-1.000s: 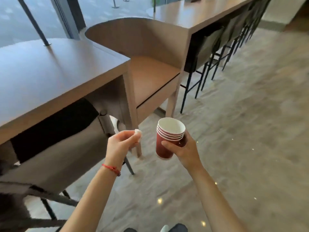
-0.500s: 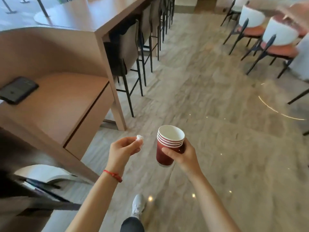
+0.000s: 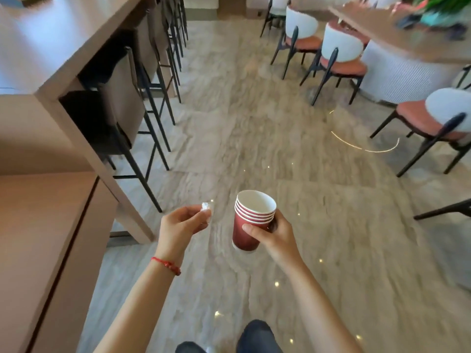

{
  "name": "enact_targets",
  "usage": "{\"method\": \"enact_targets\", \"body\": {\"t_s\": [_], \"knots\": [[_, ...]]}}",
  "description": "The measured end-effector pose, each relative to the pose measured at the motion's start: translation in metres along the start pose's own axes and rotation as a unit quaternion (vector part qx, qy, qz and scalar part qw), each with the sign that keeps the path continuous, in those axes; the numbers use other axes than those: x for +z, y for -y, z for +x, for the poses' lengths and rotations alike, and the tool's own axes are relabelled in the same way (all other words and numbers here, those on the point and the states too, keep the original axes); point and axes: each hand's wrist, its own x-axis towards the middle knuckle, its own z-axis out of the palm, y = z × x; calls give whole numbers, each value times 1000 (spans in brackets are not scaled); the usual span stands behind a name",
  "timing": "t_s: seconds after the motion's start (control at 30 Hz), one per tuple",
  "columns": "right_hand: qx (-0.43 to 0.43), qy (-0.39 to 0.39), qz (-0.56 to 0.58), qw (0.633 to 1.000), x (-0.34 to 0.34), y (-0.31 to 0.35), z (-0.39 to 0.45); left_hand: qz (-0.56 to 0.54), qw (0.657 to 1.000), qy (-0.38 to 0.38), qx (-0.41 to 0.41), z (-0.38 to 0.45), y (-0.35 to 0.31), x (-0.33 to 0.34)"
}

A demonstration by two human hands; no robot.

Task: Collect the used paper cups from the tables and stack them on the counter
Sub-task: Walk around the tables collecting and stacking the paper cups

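Note:
A stack of several red paper cups (image 3: 248, 225) with white insides is held upright in my right hand (image 3: 276, 234), low in the middle of the view over the floor. My left hand (image 3: 182, 226) is just to the left of the stack, pinching a small crumpled white scrap of paper (image 3: 206, 207) between thumb and fingertips. A red string bracelet sits on the left wrist. The two hands are apart and do not touch.
A long wooden counter (image 3: 51, 54) with dark bar stools (image 3: 122, 98) runs along the left; a lower wooden desk (image 3: 38, 225) is at near left. White-backed chairs (image 3: 339, 54) and a round table (image 3: 407, 39) stand at right. Pale stone floor (image 3: 254, 123) stretches ahead.
The view has swung to the right, away from the window-side tables and towards the aisle and the chairs. Both hands keep their hold and the same spacing.

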Motion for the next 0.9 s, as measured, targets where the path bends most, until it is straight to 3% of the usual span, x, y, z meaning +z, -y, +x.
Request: {"method": "enact_targets", "body": {"t_s": [0.2,0.53,0.9], "knots": [[-3,-22,4,1000,-12,16,80,8,999,42,-15,79,-21,39],[-14,-16,6,1000,-53,45,267,4,999,50,-13,243,-65,135],[-9,38,3,999,-32,76,473,-18,1000,-1,-10,422,-123,173]]}}
